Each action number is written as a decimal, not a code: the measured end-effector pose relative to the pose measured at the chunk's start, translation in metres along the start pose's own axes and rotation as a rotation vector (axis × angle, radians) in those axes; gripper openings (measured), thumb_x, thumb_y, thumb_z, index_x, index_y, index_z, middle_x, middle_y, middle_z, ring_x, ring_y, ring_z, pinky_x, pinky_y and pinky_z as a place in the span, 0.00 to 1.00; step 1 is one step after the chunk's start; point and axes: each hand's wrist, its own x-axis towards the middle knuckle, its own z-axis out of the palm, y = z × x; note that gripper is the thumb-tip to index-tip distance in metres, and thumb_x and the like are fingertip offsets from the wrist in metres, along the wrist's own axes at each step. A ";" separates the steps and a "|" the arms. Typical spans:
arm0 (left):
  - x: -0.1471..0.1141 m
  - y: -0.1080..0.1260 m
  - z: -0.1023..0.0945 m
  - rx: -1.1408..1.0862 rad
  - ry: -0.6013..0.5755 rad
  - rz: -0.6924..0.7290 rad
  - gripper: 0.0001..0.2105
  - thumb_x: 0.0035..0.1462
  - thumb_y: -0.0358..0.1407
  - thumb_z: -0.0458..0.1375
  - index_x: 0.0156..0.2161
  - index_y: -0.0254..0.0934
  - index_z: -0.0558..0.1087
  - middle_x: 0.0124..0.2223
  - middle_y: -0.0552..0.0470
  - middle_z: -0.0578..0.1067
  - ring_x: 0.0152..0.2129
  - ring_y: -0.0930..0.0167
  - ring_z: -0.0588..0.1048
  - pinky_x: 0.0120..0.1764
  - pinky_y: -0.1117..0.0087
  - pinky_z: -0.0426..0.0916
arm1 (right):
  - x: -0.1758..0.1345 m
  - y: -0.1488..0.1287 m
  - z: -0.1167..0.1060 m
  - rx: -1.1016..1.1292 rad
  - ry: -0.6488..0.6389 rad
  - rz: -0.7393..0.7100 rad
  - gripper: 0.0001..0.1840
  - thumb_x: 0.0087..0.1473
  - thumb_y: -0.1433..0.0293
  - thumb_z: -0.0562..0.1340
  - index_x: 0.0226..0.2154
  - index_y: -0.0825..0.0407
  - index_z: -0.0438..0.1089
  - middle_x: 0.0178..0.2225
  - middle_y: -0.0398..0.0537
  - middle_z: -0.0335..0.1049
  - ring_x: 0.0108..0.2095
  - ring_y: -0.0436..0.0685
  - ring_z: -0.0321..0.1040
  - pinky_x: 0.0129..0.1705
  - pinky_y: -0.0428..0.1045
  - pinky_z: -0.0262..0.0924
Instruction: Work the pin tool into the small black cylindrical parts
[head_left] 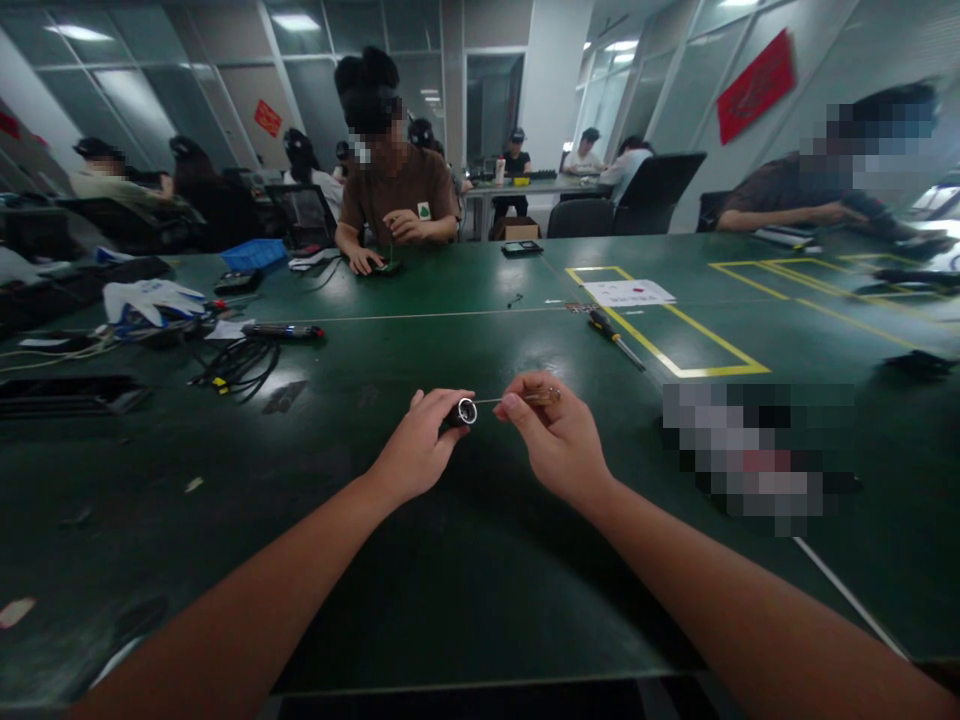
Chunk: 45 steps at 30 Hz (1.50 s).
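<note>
My left hand (416,450) is closed around a short black cylinder (466,411) with a shiny silver ring at its open end, which faces me. Between the thumb and fingers of my right hand (566,440) is a small thin screwdriver (552,395) with a clear amber handle. Its slim shaft points left, and the tip reaches the cylinder's upper rim or just behind it; I cannot tell whether they touch. Both hands are raised a little over the green table (480,600).
A larger screwdriver (615,338) lies beyond my right hand, near a white paper (628,292) and yellow tape. Black cables (244,368), a pen-like tool (283,331) and white gloves (154,303) lie left. Across the table a person (397,190) works; a blurred object (742,455) lies right.
</note>
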 end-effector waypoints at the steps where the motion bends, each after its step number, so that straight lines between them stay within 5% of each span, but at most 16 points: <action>1: 0.000 0.000 0.000 -0.015 0.005 -0.002 0.20 0.62 0.26 0.58 0.58 0.42 0.70 0.56 0.47 0.75 0.54 0.62 0.73 0.63 0.49 0.62 | 0.000 0.000 0.000 0.003 0.001 -0.003 0.08 0.64 0.61 0.61 0.37 0.48 0.69 0.31 0.44 0.74 0.32 0.55 0.73 0.36 0.50 0.65; 7: 0.000 -0.002 0.002 -0.083 0.065 -0.011 0.19 0.61 0.27 0.60 0.57 0.41 0.71 0.56 0.47 0.75 0.54 0.63 0.73 0.61 0.54 0.65 | 0.000 0.000 -0.001 0.073 0.003 0.021 0.09 0.63 0.60 0.63 0.37 0.48 0.70 0.31 0.45 0.75 0.34 0.56 0.74 0.37 0.52 0.66; 24: -0.001 -0.002 -0.002 0.055 0.038 0.060 0.20 0.62 0.25 0.58 0.57 0.44 0.71 0.56 0.50 0.76 0.56 0.64 0.73 0.68 0.40 0.45 | -0.001 -0.002 0.000 0.006 -0.036 -0.018 0.07 0.63 0.63 0.62 0.37 0.50 0.70 0.30 0.44 0.74 0.31 0.54 0.72 0.32 0.49 0.63; 33: 0.000 -0.001 0.000 -0.007 0.088 0.010 0.21 0.60 0.28 0.63 0.58 0.42 0.72 0.56 0.49 0.77 0.54 0.63 0.74 0.67 0.42 0.52 | 0.004 0.007 0.004 0.252 0.036 0.091 0.08 0.61 0.62 0.64 0.36 0.50 0.70 0.30 0.44 0.75 0.32 0.54 0.74 0.39 0.51 0.69; 45: -0.002 0.000 -0.001 0.064 0.042 0.035 0.21 0.62 0.27 0.60 0.58 0.44 0.72 0.55 0.50 0.77 0.55 0.63 0.73 0.68 0.38 0.46 | 0.001 0.001 0.003 0.060 -0.045 0.037 0.07 0.62 0.64 0.63 0.36 0.49 0.70 0.30 0.44 0.74 0.33 0.55 0.74 0.36 0.50 0.66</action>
